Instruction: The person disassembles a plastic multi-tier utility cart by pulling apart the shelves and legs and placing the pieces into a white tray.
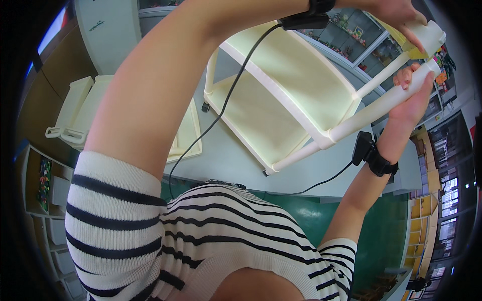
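A cream plastic shelf cart (pixel 273 90) with small dark casters stands tilted in front of me. Tube-like posts join its shelves. My right hand (pixel 414 100) is wrapped around the near thick white post (pixel 371 118), close to its upper end. Reaching across the top of the view, my left arm ends at the far upper right. There my left hand (pixel 401 20) has its fingers closed on a white plastic end piece (pixel 430 39) at the top of the other post (pixel 384 75). Part of the left hand is cut off by the upper edge. Something yellow shows under its fingers.
Under the cart is a pale table (pixel 226 155). A cream tray-like panel (pixel 188 133) lies left of it, and more cream parts (pixel 83 108) sit farther left. Glass cabinets (pixel 351 37) stand behind. Black cables (pixel 221 113) run from both wristbands.
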A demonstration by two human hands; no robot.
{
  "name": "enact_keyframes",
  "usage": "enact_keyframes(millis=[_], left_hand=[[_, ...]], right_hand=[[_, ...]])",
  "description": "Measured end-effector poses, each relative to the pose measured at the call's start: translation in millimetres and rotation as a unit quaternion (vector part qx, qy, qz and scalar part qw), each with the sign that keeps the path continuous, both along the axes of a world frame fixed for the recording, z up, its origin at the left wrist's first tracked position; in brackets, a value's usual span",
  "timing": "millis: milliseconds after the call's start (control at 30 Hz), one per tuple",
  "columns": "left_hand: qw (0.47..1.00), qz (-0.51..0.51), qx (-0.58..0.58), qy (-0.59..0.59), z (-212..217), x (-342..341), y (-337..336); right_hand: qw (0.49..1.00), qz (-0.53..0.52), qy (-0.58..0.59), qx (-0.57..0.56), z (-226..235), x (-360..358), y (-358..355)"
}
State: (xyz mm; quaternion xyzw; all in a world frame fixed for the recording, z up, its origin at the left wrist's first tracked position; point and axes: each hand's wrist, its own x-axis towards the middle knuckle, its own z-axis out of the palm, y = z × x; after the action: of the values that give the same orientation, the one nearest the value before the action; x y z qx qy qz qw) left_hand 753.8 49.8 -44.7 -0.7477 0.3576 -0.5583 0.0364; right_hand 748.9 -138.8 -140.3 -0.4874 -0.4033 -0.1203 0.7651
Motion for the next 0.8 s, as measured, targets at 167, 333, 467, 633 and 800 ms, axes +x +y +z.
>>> enact_keyframes(millis=[167,333,467,633,800], left_hand=[[0.993,-0.066,0.077,-0.056,-5.5,20.4,17.0],[0.997,-0.034,0.07,-0.009,-9.6,40.2,58.5],[1.0,0.016,-0.001,-0.02,-8.3,67.8,91.8],[0.994,0.005,-0.001,-0.113,23.5,63.0,67.8],[0.988,0.054,0.048,-0.14,61.2,55.4,48.8]], right_hand=[[0.99,-0.138,-0.016,0.012,-0.1,-5.1,12.2],[0.992,-0.126,-0.017,0.022,-0.6,-3.2,9.1],[0.991,-0.13,-0.02,0.014,0.1,2.3,12.3],[0.984,-0.174,-0.041,0.026,0.3,2.5,13.2],[0.983,-0.174,-0.045,0.027,1.0,1.6,11.1]])
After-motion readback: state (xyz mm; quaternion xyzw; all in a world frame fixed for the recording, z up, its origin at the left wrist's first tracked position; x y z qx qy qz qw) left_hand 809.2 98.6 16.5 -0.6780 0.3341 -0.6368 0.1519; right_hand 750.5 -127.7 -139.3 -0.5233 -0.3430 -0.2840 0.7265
